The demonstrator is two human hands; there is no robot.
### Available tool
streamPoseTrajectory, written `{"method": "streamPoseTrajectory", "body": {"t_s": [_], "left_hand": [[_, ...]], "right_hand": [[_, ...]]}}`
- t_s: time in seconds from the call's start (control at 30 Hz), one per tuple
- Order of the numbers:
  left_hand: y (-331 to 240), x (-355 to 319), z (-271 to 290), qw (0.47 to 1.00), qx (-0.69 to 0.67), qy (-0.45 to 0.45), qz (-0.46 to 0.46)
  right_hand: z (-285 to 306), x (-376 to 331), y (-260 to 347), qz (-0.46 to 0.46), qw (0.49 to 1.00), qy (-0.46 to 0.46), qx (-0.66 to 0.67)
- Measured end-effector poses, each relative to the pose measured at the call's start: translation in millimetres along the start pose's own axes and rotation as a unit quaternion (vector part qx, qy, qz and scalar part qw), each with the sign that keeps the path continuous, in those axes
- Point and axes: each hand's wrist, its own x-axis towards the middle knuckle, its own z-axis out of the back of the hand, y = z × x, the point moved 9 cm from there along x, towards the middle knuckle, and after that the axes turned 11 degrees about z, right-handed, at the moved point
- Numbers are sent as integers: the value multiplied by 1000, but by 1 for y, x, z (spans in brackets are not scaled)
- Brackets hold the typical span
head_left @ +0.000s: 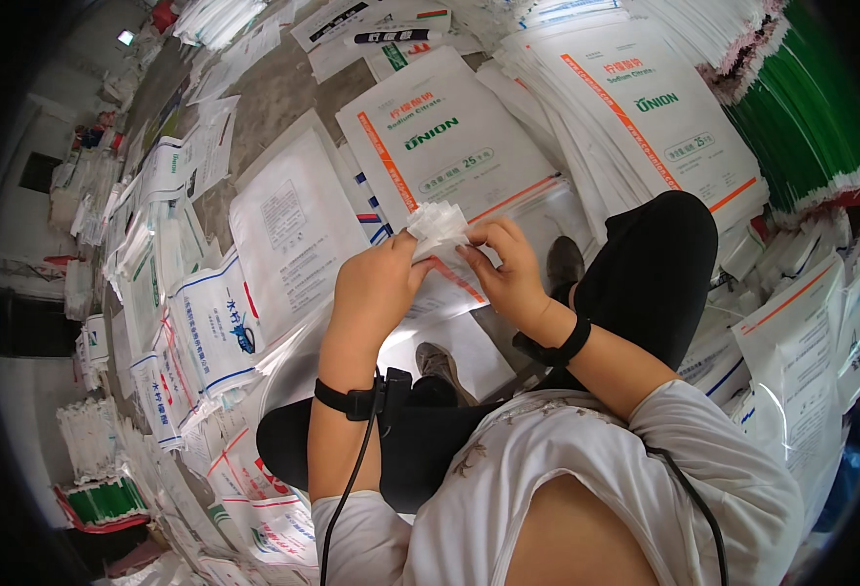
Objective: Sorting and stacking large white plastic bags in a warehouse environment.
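Right in front of your chest, up between both hands, sits a small white crumpled piece (437,227) that looks like woven sack material or folded paper, can't really tell which. Your left hand (376,288) has it pinched at the lower left edge, fingers curled tight around it, back of the hand toward the camera. Your right hand (510,269) comes in from the other side, thumb and fingertips closed on the piece's right edge, so both hands are gripping the same bit at once, almost touching each other.

Each wrist has a black strap: the left band (356,398) carries a little black box with a cable running down along your forearm, and the right band (562,350) sits snug just below the hand.

Directly under the hands lies a white sack with orange stripe and green lettering (449,142), flat on the pile, and a second one just like it (645,103) is next to it on the right. Left of those there's a plain white sack with small print (288,230), and further left a white sack with blue stripes (215,322).

Your knees in black trousers (654,264) bracket the scene, with a grey shoe (440,366) poking out underneath. Off at the top right, a thick stack of green-edged sacks (811,117) leans in.
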Motion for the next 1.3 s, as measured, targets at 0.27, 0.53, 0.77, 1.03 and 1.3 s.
{"method": "streamPoseTrajectory", "body": {"t_s": [0.27, 0.53, 0.77, 1.03, 1.3], "left_hand": [[10, 2, -9, 999, -5, -4, 33], [9, 5, -8, 999, -14, -26, 37], [5, 8, -6, 999, -1, -17, 45], [5, 8, -5, 999, -16, -7, 50], [16, 10, -4, 990, -96, 28, 98]], "right_hand": [[9, 0, 5, 18, 998, -27, -55], [15, -2, 21, 62, 990, -35, -118], [6, -6, 19, 80, 992, -46, -85], [4, -3, 7, 26, 999, -9, -36], [-4, -3, 7, 56, 994, 83, 44]]}}
